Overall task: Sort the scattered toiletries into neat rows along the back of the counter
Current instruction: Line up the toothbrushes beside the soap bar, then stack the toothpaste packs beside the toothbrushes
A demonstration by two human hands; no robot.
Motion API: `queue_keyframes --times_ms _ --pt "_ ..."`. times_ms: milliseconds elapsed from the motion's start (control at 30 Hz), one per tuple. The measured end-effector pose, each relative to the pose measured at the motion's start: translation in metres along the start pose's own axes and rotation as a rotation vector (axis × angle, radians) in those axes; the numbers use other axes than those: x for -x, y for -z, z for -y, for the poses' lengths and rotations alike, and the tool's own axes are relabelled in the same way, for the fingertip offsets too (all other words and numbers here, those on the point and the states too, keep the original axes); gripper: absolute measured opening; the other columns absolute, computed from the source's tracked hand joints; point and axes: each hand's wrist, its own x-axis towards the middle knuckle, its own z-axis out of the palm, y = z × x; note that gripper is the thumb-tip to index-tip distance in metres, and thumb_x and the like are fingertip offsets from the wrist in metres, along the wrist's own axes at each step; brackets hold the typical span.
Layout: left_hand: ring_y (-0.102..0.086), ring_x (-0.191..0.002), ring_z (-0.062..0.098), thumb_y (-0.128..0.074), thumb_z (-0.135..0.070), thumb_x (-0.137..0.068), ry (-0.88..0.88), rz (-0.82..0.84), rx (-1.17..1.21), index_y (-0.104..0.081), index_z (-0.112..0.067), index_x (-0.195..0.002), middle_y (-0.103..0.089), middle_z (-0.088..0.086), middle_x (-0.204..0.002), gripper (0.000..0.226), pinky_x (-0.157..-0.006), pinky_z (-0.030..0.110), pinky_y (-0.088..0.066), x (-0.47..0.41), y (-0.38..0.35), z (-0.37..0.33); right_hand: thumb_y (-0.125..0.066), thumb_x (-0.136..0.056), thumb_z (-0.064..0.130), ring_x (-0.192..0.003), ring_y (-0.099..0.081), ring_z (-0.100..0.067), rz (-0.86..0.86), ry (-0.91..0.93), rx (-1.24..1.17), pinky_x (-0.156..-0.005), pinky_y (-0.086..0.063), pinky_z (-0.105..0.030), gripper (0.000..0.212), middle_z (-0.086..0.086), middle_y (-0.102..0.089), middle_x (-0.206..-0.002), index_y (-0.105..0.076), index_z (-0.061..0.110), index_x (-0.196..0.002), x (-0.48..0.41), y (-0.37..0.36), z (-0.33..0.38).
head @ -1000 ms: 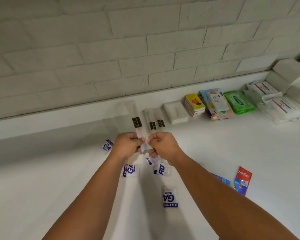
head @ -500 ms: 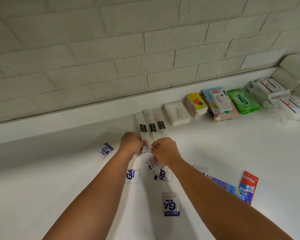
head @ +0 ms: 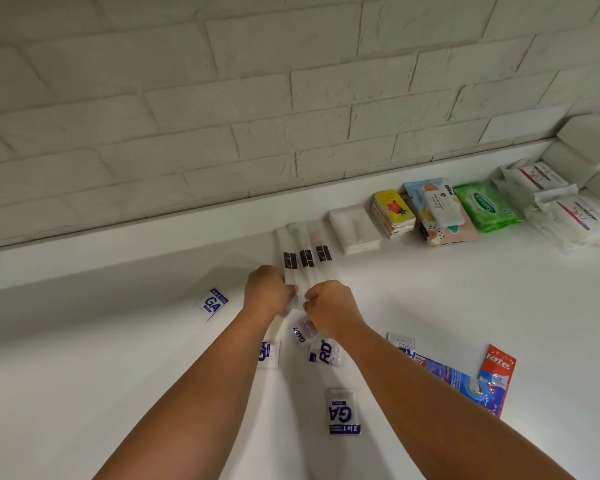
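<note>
Across the table (head: 499,306), beside tissue and wipe packs (head: 485,206) lined along the back at right, left hand (head: 265,291) and right hand (head: 329,308) pinch with curled fingers (head: 291,289) the near ends of clear banded sleeves (head: 305,258), seemingly squaring them into the row, sachets (head: 342,412) scattered nearer.

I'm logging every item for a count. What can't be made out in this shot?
Head view:
- Clear sleeves: near ends covered by the left hand and right hand.
- GARD sachet: half under the right hand.
- Blue toothpaste tube: one end behind the right forearm.
- White packs: cut by the right edge.
- Sleeve labels: too blurred to read.
</note>
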Motion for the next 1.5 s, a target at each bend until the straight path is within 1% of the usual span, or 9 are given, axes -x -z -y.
queue_keyframes --times_ms 167,333,467,667,767,967,1200,1400,1500 --pt "-0.060 -0.065 0.020 -0.068 -0.040 -0.088 -0.003 -0.021 -0.011 -0.062 -0.012 -0.068 -0.062 0.003 -0.066 0.035 -0.058 0.025 -0.040 0.006 0.000 0.004 -0.064 -0.087 0.010 -0.091 -0.068 -0.021 -0.006 0.013 -0.027 -0.081 -0.060 -0.037 0.020 -0.003 -0.071 -0.106 -0.074 0.013 -0.104 0.006 0.001 -0.003" --pt "-0.066 -0.089 0.024 -0.064 -0.041 -0.090 -0.072 -0.096 -0.009 -0.070 -0.009 -0.101 -0.072 0.006 -0.094 0.035 -0.077 0.027 -0.050 0.021 0.005 0.008 -0.058 -0.087 0.011 -0.083 -0.071 -0.025 -0.021 0.084 -0.051 -0.080 -0.060 -0.038 0.022 -0.004 -0.073 -0.098 -0.074 0.014 -0.102 0.019 0.014 -0.002" --pt "-0.063 -0.092 0.014 -0.067 -0.031 -0.091 -0.209 -0.168 0.146 -0.068 -0.014 -0.119 -0.070 0.001 -0.107 0.033 -0.082 0.020 -0.043 0.048 0.006 0.001 -0.059 -0.089 0.014 -0.085 -0.067 -0.013 -0.099 0.215 -0.007 -0.081 -0.051 -0.021 0.020 0.001 -0.073 -0.097 -0.074 0.018 -0.102 0.035 0.032 -0.004" --pt "-0.063 -0.079 0.009 -0.069 -0.027 -0.091 -0.407 -0.165 0.192 -0.071 -0.018 -0.112 -0.068 -0.006 -0.100 0.023 -0.079 0.022 -0.050 0.092 -0.011 -0.027 -0.059 -0.091 0.015 -0.082 -0.062 -0.008 -0.160 0.269 0.048 -0.080 -0.048 -0.017 0.020 0.006 -0.072 -0.095 -0.073 0.020 -0.105 0.070 0.067 -0.032" --pt "-0.063 -0.085 0.011 -0.067 -0.026 -0.092 -0.479 -0.112 0.164 -0.071 -0.020 -0.114 -0.067 -0.004 -0.104 0.023 -0.084 0.027 -0.052 0.108 -0.028 -0.040 -0.058 -0.091 0.014 -0.077 -0.063 -0.012 -0.187 0.233 0.042 -0.078 -0.050 -0.020 0.020 0.004 -0.072 -0.096 -0.072 0.020 -0.105 0.086 0.084 -0.054" --pt "-0.056 -0.101 0.014 -0.065 -0.027 -0.092 -0.624 0.010 0.061 -0.069 -0.022 -0.116 -0.065 -0.004 -0.110 0.024 -0.091 0.029 -0.046 0.132 -0.074 -0.073 -0.058 -0.095 0.017 -0.087 -0.062 -0.011 -0.241 0.097 0.169 -0.080 -0.046 -0.019 0.021 0.003 -0.070 -0.107 -0.069 0.018 -0.113 0.113 0.123 -0.106" --pt "-0.051 -0.114 0.022 -0.070 -0.020 -0.088 -0.692 0.140 -0.098 -0.068 -0.020 -0.121 -0.063 0.001 -0.122 0.033 -0.097 0.034 -0.044 0.140 -0.114 -0.108 -0.066 -0.089 0.030 -0.115 -0.053 -0.018 -0.104 0.008 0.490 -0.094 -0.044 -0.028 0.043 0.000 -0.059 -0.129 -0.058 0.021 -0.131 0.120 0.148 -0.151" --pt "-0.052 -0.107 0.024 -0.069 -0.035 -0.088 -0.715 0.164 -0.417 -0.066 -0.022 -0.121 -0.064 0.003 -0.119 0.036 -0.090 0.036 -0.045 0.139 -0.126 -0.127 -0.066 -0.086 0.048 -0.105 -0.051 -0.019 0.017 0.135 0.758 -0.088 -0.047 -0.030 0.045 -0.002 -0.059 -0.115 -0.059 0.024 -0.123 0.110 0.149 -0.169" --pt "-0.049 -0.108 0.023 -0.066 -0.036 -0.089 -0.705 0.137 -0.490 -0.065 -0.028 -0.121 -0.062 -0.001 -0.115 0.032 -0.084 0.033 -0.036 0.138 -0.128 -0.135 -0.066 -0.086 0.045 -0.104 -0.051 -0.019 0.047 0.183 0.782 -0.087 -0.045 -0.031 0.041 -0.001 -0.062 -0.110 -0.059 0.024 -0.120 0.102 0.154 -0.173"
